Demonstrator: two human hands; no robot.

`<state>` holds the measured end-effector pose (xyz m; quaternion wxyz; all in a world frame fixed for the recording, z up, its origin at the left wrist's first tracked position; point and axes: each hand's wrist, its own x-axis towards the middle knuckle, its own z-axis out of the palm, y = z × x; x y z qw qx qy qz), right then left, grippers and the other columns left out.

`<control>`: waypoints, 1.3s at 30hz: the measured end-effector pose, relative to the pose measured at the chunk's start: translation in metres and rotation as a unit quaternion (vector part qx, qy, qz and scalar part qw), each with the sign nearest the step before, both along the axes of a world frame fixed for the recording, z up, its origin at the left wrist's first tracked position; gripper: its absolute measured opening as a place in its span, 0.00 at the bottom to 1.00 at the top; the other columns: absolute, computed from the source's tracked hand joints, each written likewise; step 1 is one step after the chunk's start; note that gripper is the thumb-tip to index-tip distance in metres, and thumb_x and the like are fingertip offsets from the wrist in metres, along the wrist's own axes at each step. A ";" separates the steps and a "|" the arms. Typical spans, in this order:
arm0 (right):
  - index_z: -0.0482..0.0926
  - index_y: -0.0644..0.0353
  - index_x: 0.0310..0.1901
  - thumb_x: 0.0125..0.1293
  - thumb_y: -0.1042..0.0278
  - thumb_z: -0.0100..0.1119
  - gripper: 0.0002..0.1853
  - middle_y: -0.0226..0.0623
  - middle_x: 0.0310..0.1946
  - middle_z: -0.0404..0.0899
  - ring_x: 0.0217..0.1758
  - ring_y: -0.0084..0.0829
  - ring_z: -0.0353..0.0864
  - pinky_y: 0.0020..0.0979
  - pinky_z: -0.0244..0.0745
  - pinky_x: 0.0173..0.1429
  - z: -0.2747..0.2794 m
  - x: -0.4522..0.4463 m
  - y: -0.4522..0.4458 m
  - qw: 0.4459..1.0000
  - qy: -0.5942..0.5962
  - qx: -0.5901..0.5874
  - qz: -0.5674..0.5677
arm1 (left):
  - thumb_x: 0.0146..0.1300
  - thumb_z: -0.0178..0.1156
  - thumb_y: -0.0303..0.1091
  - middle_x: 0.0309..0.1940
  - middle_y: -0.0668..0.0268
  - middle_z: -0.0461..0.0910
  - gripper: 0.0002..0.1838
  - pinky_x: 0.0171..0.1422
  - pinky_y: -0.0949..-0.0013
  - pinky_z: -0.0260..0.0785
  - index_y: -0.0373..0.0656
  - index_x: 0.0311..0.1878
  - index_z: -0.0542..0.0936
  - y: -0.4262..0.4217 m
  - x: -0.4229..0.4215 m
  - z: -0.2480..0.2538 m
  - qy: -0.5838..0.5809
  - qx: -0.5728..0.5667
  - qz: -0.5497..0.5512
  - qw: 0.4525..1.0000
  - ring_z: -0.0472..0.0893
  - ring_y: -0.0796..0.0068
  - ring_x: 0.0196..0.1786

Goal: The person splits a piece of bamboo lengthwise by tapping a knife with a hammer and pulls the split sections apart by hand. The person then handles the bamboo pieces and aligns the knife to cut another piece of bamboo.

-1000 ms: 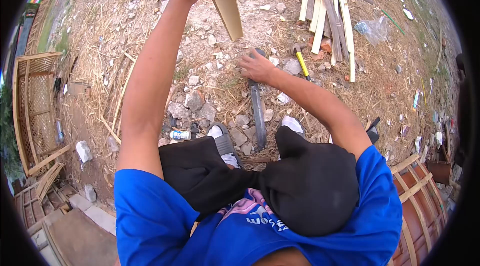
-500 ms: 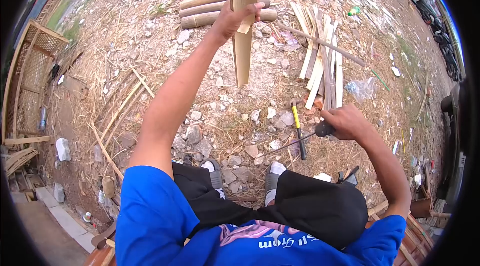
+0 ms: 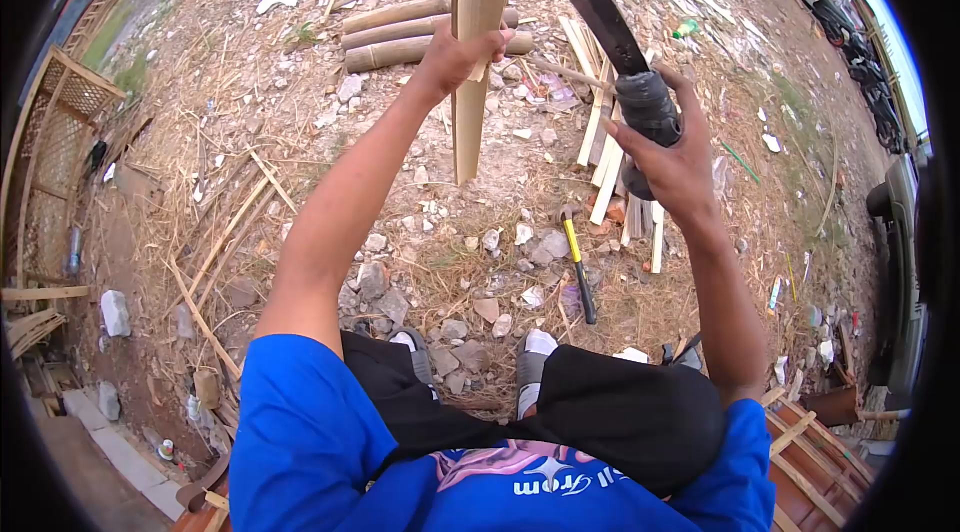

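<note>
My left hand is closed round a split bamboo piece, which stands upright at the upper middle with its pale inner side showing. To the right, my right hand grips the dark wrapped handle of a machete. The curved blade is raised and points up and to the left, apart from the bamboo. A hammer with a yellow and black handle lies on the ground below, between my two hands and my feet.
Whole bamboo poles lie behind my left hand. Split strips are piled partly behind my right hand. Stones lie before my feet, a lattice frame stands at the left, and motorcycles are at the far right.
The machete has swung from pointing down and left to raised, with its blade pointing upward. My left hand and the bamboo piece have shifted slightly left in view.
</note>
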<state>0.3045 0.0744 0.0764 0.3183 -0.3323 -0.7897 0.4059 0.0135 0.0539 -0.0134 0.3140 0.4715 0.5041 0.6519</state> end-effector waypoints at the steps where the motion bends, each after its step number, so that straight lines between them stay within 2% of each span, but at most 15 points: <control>1: 0.72 0.63 0.61 0.59 0.71 0.74 0.29 0.34 0.41 0.83 0.40 0.23 0.83 0.28 0.78 0.46 -0.004 -0.008 -0.002 1.000 -0.018 0.015 0.013 | 0.60 0.69 0.39 0.33 0.67 0.81 0.17 0.40 0.72 0.73 0.37 0.46 0.80 0.001 0.002 0.001 0.006 -0.006 0.006 1.000 0.80 0.79 0.32; 3: 0.71 0.64 0.63 0.59 0.72 0.72 0.31 0.36 0.45 0.84 0.46 0.24 0.83 0.29 0.77 0.53 -0.023 -0.022 -0.011 0.998 0.016 -0.029 0.050 | 0.61 0.68 0.39 0.33 0.67 0.81 0.17 0.39 0.73 0.73 0.37 0.46 0.80 0.001 0.010 0.000 0.020 0.023 0.008 1.000 0.80 0.80 0.33; 4: 0.70 0.65 0.64 0.61 0.72 0.71 0.30 0.38 0.47 0.83 0.48 0.24 0.82 0.29 0.77 0.55 -0.029 -0.032 -0.019 0.992 0.083 -0.046 0.078 | 0.61 0.68 0.39 0.33 0.67 0.81 0.17 0.39 0.73 0.73 0.37 0.46 0.80 0.001 0.013 -0.001 0.029 0.036 0.010 0.999 0.80 0.80 0.33; 5: 0.70 0.66 0.63 0.61 0.72 0.70 0.29 0.39 0.48 0.82 0.50 0.24 0.82 0.29 0.76 0.56 -0.032 -0.036 -0.025 0.992 0.082 -0.070 0.065 | 0.62 0.68 0.38 0.32 0.68 0.81 0.15 0.40 0.72 0.73 0.38 0.46 0.80 0.001 0.016 -0.004 0.028 0.051 0.020 0.998 0.79 0.81 0.34; 7: 0.69 0.66 0.64 0.62 0.73 0.69 0.30 0.39 0.49 0.82 0.51 0.26 0.83 0.31 0.77 0.56 -0.031 -0.037 -0.028 0.996 0.064 -0.013 0.052 | 0.62 0.69 0.37 0.32 0.68 0.81 0.14 0.40 0.72 0.72 0.38 0.45 0.80 0.001 0.012 -0.006 0.039 0.030 0.020 0.999 0.79 0.80 0.35; 10: 0.68 0.65 0.64 0.62 0.74 0.69 0.29 0.40 0.49 0.82 0.50 0.28 0.83 0.32 0.77 0.56 -0.026 -0.034 -0.035 0.997 0.070 -0.021 0.037 | 0.63 0.69 0.37 0.32 0.68 0.81 0.14 0.41 0.71 0.72 0.38 0.45 0.80 -0.003 0.014 -0.006 0.022 0.022 0.006 1.000 0.79 0.80 0.35; 13: 0.67 0.64 0.64 0.63 0.74 0.67 0.29 0.44 0.47 0.82 0.48 0.32 0.85 0.34 0.78 0.55 -0.030 -0.038 -0.038 0.994 0.092 0.039 0.039 | 0.63 0.68 0.38 0.33 0.67 0.81 0.15 0.42 0.71 0.72 0.37 0.46 0.80 -0.002 0.017 -0.007 0.044 0.012 0.031 0.998 0.80 0.79 0.35; 16: 0.67 0.63 0.64 0.62 0.76 0.66 0.28 0.48 0.44 0.83 0.48 0.38 0.86 0.37 0.79 0.54 -0.033 -0.043 -0.037 0.996 0.062 0.043 0.045 | 0.64 0.68 0.37 0.34 0.67 0.82 0.15 0.43 0.70 0.73 0.37 0.47 0.81 -0.004 0.020 -0.002 0.067 -0.004 0.018 0.998 0.80 0.78 0.36; 19: 0.67 0.62 0.63 0.62 0.76 0.65 0.28 0.48 0.43 0.83 0.47 0.42 0.87 0.38 0.79 0.52 -0.041 -0.046 -0.040 0.996 0.054 0.062 0.028 | 0.64 0.68 0.37 0.34 0.66 0.83 0.15 0.43 0.70 0.73 0.37 0.47 0.81 -0.001 0.019 -0.008 0.051 0.037 0.007 0.998 0.80 0.79 0.37; 22: 0.67 0.63 0.63 0.62 0.75 0.65 0.27 0.48 0.44 0.83 0.46 0.42 0.87 0.39 0.79 0.51 -0.044 -0.049 -0.039 0.994 0.095 0.050 0.038 | 0.64 0.69 0.38 0.35 0.67 0.83 0.15 0.43 0.71 0.73 0.37 0.46 0.82 0.000 0.016 -0.009 0.067 0.038 0.003 0.997 0.80 0.80 0.38; 26: 0.67 0.64 0.63 0.63 0.75 0.64 0.26 0.49 0.44 0.84 0.45 0.40 0.88 0.38 0.80 0.50 -0.031 -0.048 -0.039 0.990 0.092 0.102 0.030 | 0.63 0.69 0.38 0.35 0.67 0.83 0.14 0.44 0.71 0.73 0.38 0.46 0.82 0.000 0.016 -0.009 0.053 0.041 -0.011 0.998 0.80 0.80 0.39; 32: 0.67 0.65 0.61 0.63 0.75 0.65 0.26 0.49 0.41 0.84 0.44 0.41 0.87 0.38 0.79 0.51 -0.043 -0.052 -0.036 0.994 0.089 0.047 0.036 | 0.63 0.69 0.37 0.37 0.68 0.83 0.15 0.46 0.71 0.74 0.38 0.47 0.81 -0.002 0.019 -0.008 0.052 0.019 -0.005 0.998 0.80 0.80 0.40; 39: 0.67 0.64 0.61 0.62 0.74 0.66 0.27 0.50 0.42 0.83 0.43 0.43 0.86 0.40 0.78 0.50 -0.043 -0.050 -0.038 0.995 0.074 0.068 0.028 | 0.62 0.69 0.38 0.41 0.66 0.82 0.19 0.49 0.68 0.75 0.39 0.52 0.79 0.001 0.024 -0.011 0.048 0.034 -0.016 0.998 0.81 0.78 0.41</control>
